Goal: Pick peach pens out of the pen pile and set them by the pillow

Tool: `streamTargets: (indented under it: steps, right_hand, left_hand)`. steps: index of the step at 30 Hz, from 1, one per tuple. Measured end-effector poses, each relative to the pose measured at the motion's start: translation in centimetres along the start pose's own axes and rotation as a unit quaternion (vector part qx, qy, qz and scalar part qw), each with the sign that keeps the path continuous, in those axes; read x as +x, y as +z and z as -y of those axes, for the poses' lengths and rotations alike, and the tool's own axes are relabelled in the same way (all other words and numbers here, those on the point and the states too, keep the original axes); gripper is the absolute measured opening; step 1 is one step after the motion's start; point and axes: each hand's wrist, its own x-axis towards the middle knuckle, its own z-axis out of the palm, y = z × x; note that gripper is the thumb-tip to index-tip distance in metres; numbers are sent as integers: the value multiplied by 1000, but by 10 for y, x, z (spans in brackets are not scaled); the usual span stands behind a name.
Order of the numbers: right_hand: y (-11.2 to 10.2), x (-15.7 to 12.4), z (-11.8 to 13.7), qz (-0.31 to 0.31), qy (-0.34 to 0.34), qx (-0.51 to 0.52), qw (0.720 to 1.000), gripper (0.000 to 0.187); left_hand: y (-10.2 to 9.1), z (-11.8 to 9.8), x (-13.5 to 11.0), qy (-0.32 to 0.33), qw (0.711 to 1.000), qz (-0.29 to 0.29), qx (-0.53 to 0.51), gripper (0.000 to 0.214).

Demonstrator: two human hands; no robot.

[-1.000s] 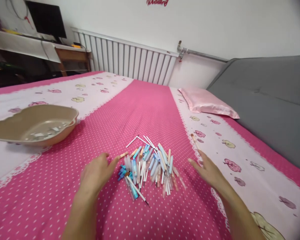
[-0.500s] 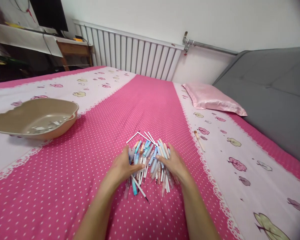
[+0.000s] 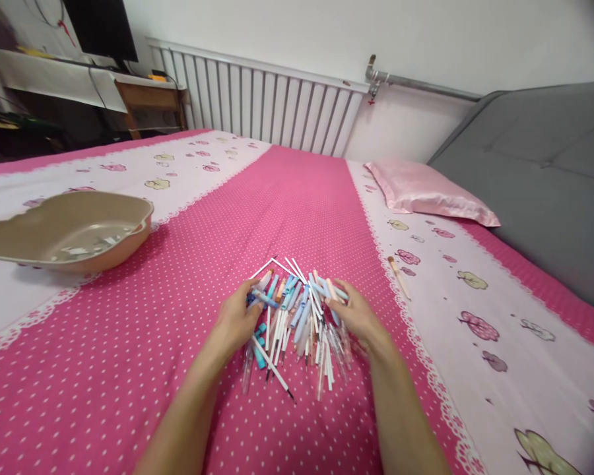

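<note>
A heap of pens and pen parts point(image 3: 297, 316), blue, white, clear and peach, lies on the pink dotted bedspread point(image 3: 178, 369). My left hand point(image 3: 235, 321) presses against the heap's left side, fingers curled around some of the pens. On the right side my right hand point(image 3: 354, 315) does the same, fingers bent into the pens. The two hands squeeze the heap between them. One peach pen point(image 3: 398, 276) lies apart on the pale flowered strip to the right.
A tan shallow bowl point(image 3: 66, 231) with small bits inside sits on the bed at the left. A pink pillow point(image 3: 426, 194) lies at the back right beside a grey headboard point(image 3: 549, 191). A white radiator point(image 3: 262, 105) and a wooden chair point(image 3: 148, 105) stand beyond the bed.
My hands came in from either side of the heap, closed on it and pushed the pens together into a tighter bunch. The view tilted slightly.
</note>
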Motion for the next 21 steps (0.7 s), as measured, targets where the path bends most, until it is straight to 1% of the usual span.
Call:
streamTargets:
  steps: [3,4,7,10,14,18,21]
  right_hand:
    - [0,2,-2,11,35,7,999,61]
    - [0,2,-3,14,33,12,999,60]
    - [3,2,-5,11,-11,13,1000,53]
    - [4,2,-2,-11,-72,-31,997,45]
    - [6,1,6,-38,-132,-89,987,31]
    - [12,-2,11,-29,-148,-130,980,22]
    - [15,-8,16,-26,-142,-182,973,16]
  left_hand:
    - [-1,0,1,7,1000,-12,-4,47]
    - [-1,0,1,10,1000,-12,-7,49]
    - [-1,0,2,16,1000,-8,-5,51]
    - [-3,-1,2,13,1000,-10,23,49]
    - [-8,-8,0,13,997,-8,70,44]
    - [-13,-17,-4,1,991,-12,137,39]
    - [-15,-21,-6,-20,987,-19,156,39]
